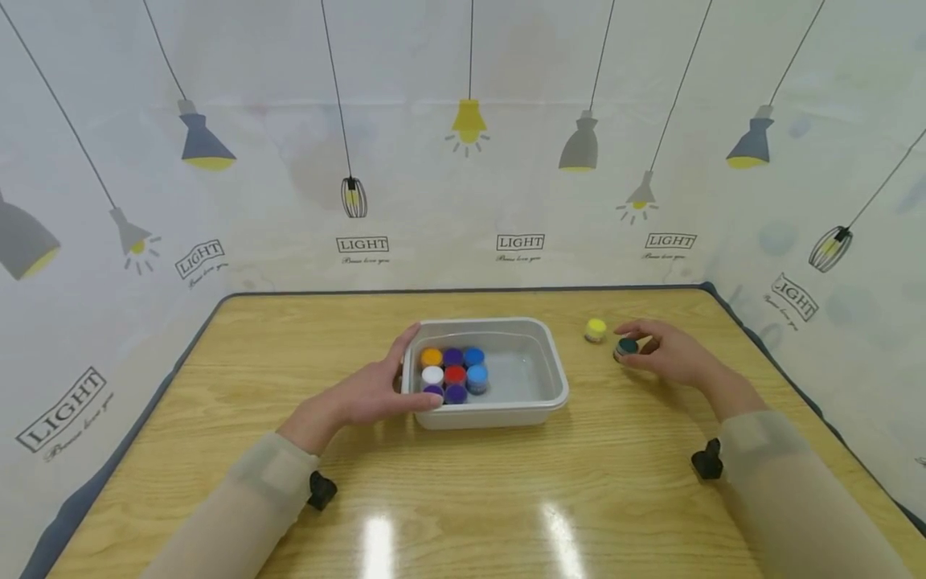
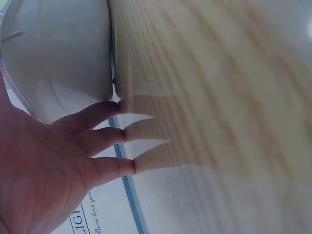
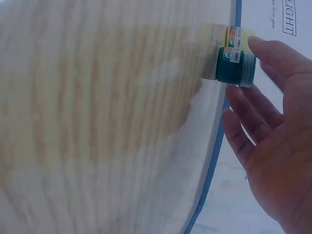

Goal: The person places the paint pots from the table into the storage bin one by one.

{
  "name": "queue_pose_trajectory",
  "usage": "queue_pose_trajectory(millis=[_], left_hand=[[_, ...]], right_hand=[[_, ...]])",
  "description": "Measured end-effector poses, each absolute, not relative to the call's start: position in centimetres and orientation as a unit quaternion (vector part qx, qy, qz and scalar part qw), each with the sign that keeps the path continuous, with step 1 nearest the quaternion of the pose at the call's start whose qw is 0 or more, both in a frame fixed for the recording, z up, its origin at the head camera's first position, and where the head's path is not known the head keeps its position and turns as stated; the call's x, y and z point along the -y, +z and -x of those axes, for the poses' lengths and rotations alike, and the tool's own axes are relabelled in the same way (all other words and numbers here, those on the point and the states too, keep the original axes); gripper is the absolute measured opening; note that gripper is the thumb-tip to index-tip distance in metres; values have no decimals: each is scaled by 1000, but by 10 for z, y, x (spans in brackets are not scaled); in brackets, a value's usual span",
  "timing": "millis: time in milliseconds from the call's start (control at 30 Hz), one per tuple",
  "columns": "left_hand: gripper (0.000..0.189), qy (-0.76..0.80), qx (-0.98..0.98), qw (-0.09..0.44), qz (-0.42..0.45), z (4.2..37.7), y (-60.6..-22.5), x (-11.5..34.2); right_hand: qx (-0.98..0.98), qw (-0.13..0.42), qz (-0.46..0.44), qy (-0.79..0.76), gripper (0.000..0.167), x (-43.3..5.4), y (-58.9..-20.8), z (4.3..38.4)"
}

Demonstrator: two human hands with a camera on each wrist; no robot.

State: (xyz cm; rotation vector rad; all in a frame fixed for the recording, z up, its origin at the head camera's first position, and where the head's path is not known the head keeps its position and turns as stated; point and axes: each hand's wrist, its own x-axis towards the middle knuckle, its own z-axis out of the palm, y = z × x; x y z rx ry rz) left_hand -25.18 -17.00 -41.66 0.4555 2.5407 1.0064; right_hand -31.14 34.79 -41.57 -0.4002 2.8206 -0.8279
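Observation:
A white plastic tub (image 1: 521, 394) stands on the table with several small paint jars in its left part, their lids orange, purple, blue, white and red. My left hand (image 1: 372, 390) grips its left end, the thumb over the near rim and fingers down the outer wall. In the left wrist view, fingertips (image 2: 117, 168) reach the tabletop beside the tub (image 2: 63, 58). My right hand (image 1: 669, 350) has thumb and fingers around a dark green paint jar (image 3: 229, 66) standing upright on the table. Just beyond it stands a yellow-lidded jar (image 1: 596, 330).
The wooden table (image 1: 463, 482) has a dark edge at the back and sides. Behind it rises a pale wall covering (image 1: 434, 265) printed with lamps. Black wrist mounts (image 1: 707, 460) sit on the sleeves. The tub's right part shows bare floor.

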Motion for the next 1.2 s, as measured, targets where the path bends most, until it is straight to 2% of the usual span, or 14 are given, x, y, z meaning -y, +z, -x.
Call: queue_pose_trajectory(millis=[167, 433, 833, 1000, 1200], left_hand=[[125, 359, -900, 187, -162, 251, -417, 170], [125, 360, -899, 188, -162, 250, -416, 169], [124, 357, -901, 185, -164, 250, -417, 170], [124, 357, -901, 185, -163, 250, -415, 170], [125, 359, -900, 185, -166, 250, -414, 170]], right_hand=[[-959, 74, 115, -250, 62, -348, -419, 309], [-965, 63, 101, -235, 54, -348, -422, 304], [-942, 15, 172, -288, 49, -314, -395, 283], [-928, -21, 207, -310, 39, -291, -376, 274], [-905, -31, 265, -333, 29, -261, -364, 271]])
